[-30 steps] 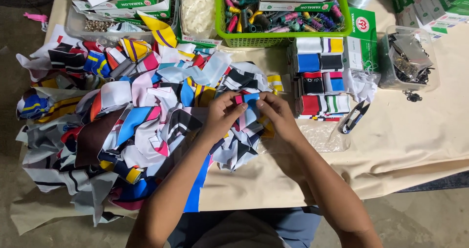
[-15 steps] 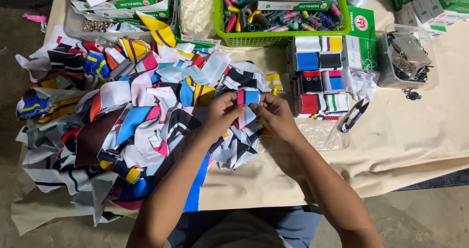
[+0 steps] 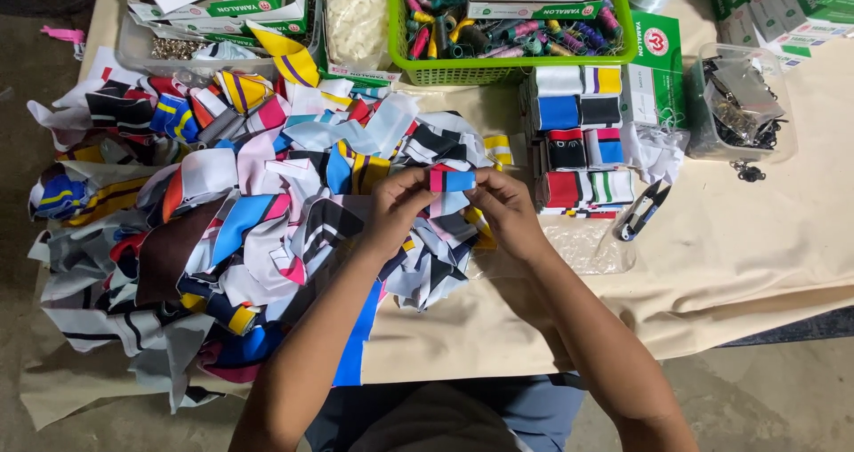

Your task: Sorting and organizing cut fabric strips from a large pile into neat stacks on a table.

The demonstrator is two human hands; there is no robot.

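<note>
Worktop (image 3: 783, 238) covered with a beige cloth fills most of the frame. Bare grey concrete floor (image 3: 783, 399) shows at lower right and along the left edge. Lighting even.

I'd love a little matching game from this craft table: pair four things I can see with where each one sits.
Things:
1. folded blue and red strip
2. green basket of thread spools
3. thread snips
4. heap of fabric scraps

Places:
A. at the far edge of the table, upper middle
B. spread over the left half of the table
C. pinched between the left hand and right hand
D. lying on the cloth right of the stack of folded pieces

Pairs: 1-C, 2-A, 3-D, 4-B
</note>
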